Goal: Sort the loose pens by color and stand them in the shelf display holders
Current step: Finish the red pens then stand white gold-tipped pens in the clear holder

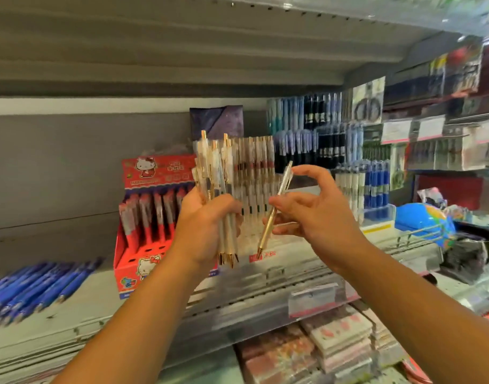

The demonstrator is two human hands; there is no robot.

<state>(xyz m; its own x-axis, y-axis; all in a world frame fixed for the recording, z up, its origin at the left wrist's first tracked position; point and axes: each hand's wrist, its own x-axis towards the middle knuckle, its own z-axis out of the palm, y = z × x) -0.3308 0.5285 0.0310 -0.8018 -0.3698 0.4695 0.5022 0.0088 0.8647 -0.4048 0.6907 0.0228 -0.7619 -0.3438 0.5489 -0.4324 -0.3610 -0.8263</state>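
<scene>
My left hand [207, 220] grips a bundle of white-and-gold pens [219, 173], tips down, in front of the shelf. My right hand [315, 209] pinches a single gold-and-clear pen [275, 209] between thumb and fingers, tilted with its tip down and left. Behind both hands stands a clear display holder [256, 176] filled with upright white-and-gold pens. A pile of loose blue pens [35, 286] lies on the shelf at the far left.
A red cartoon-cat display box [152, 217] with red pens stands left of the hands. Holders of blue and dark pens [376, 189] fill the right. A blue globe [426, 220] sits further right. Packs of notebooks [321, 345] lie on the shelf below.
</scene>
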